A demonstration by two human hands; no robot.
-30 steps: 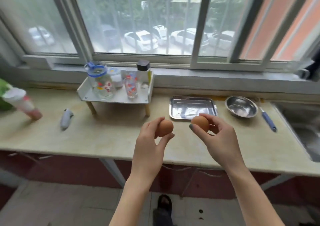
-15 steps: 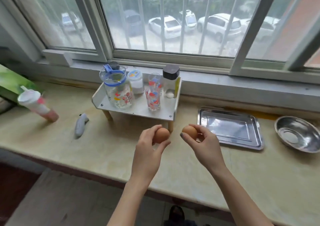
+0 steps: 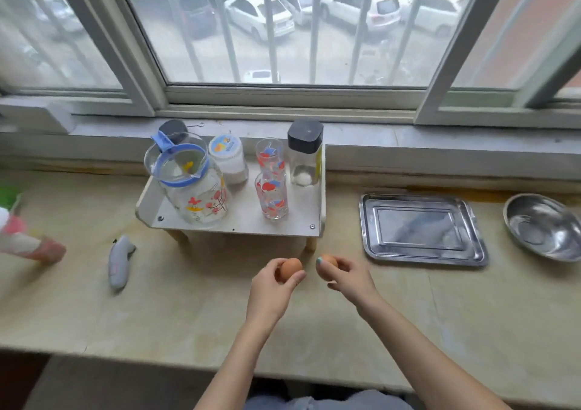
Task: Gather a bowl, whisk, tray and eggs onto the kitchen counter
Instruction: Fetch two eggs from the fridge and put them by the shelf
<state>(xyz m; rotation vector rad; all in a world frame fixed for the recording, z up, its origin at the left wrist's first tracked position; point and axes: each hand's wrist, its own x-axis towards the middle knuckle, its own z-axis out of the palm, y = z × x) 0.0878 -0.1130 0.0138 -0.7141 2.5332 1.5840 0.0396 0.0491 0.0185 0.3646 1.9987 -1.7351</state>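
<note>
Bare forearms [image 3: 425, 348], right hand [image 3: 347, 280] — teal nail [image 3: 319, 261] (thumb)

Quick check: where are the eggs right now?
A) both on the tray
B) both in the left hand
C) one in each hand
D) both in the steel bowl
C: the left hand grips one egg, the right hand grips the other egg; tray and bowl hold none.

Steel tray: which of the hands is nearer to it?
Right. The right hand, pinching an egg, is just left of the steel tray's near-left corner. The left hand, holding the other egg, sits farther left, beyond the right hand.
</note>
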